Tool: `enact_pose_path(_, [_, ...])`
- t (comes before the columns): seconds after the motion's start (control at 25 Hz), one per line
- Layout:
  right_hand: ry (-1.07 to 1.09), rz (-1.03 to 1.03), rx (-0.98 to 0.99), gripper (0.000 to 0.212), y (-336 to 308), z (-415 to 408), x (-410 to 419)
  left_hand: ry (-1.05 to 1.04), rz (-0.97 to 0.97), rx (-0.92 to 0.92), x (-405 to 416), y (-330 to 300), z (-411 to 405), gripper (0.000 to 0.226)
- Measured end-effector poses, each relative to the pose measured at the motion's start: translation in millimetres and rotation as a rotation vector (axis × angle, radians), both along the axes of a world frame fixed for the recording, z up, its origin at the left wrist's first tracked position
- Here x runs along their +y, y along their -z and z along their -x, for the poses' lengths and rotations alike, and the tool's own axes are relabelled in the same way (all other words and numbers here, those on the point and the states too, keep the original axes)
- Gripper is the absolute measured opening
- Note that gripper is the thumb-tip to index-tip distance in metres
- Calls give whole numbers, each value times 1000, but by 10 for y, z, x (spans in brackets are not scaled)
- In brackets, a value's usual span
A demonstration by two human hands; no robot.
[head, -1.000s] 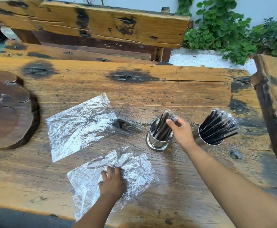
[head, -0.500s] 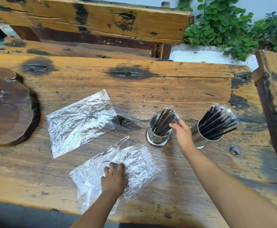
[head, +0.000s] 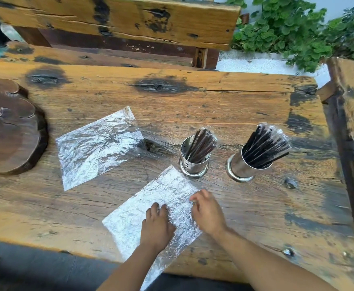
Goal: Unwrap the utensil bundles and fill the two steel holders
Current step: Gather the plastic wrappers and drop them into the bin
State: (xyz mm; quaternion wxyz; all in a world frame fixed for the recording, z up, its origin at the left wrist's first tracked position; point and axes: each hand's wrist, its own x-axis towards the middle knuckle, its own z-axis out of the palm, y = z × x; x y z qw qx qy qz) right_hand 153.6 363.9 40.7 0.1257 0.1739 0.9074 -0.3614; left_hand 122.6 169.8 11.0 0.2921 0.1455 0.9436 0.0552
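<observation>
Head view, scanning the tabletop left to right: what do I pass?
Dark wood slab → far plastic wrap sheet → left hand → left steel holder → right hand → right steel holder. The near wrap sheet under both hands is left out.

left hand [head: 158, 224]: bare, no glove or ring | right hand [head: 208, 213]: bare | forearms: uncovered, no sleeves visible

Near wrap [head: 171, 202] partly covered by both hands, its near end cut off by the bottom edge. Utensil [head: 201, 143] lower ends hidden inside holders [head: 194, 164]; type too blurred to tell. Slab [head: 8, 127] cropped at left.
</observation>
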Motion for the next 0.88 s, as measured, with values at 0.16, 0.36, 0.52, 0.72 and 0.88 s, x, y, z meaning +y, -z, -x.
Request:
enact_pose_path(0.16, [-357, -50, -64, 39, 72, -27, -202, -66, 2, 95, -104, -138, -196, 61])
enact_pose_path(0.36, [-464, -177, -210, 54, 118, 40, -486, -178, 68, 95, -540, -220, -192, 56])
enact_pose_path(0.52, [-405, -238, -259, 69, 173, 145, -742, -174, 65, 108, -877, -167, 287, 56])
enact_pose_path(0.72, [-240, -320, -356, 86, 321, 360, -1245, -129, 9, 237, -1361, -81, 1500, 43])
enact_pose_path(0.88, [-41, -374, -395, 74, 335, 607, -1637, -125, -12, 310, -1805, -20, 2556, 39])
